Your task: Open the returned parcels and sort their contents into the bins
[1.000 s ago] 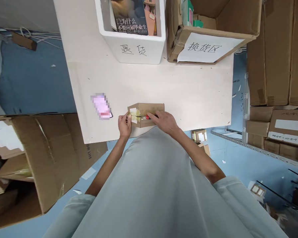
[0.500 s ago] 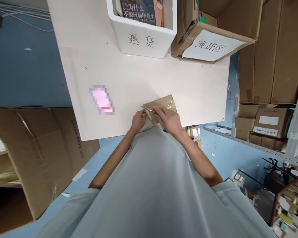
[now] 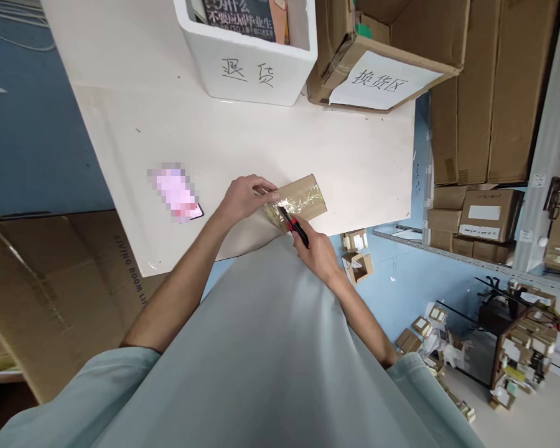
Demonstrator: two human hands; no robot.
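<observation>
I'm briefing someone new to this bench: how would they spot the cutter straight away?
Start at the white table and find the small taped cardboard box near the wearer's waist, with the left hand at one end. The cutter is in the right hand, its tip towards that box. Its slim black body with red parts sets it apart from the brown cardboard.

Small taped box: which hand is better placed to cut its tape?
Probably the right hand: it holds the cutter, tip over the small taped box; the left hand, no tool visible, is at the box's left end.
</observation>
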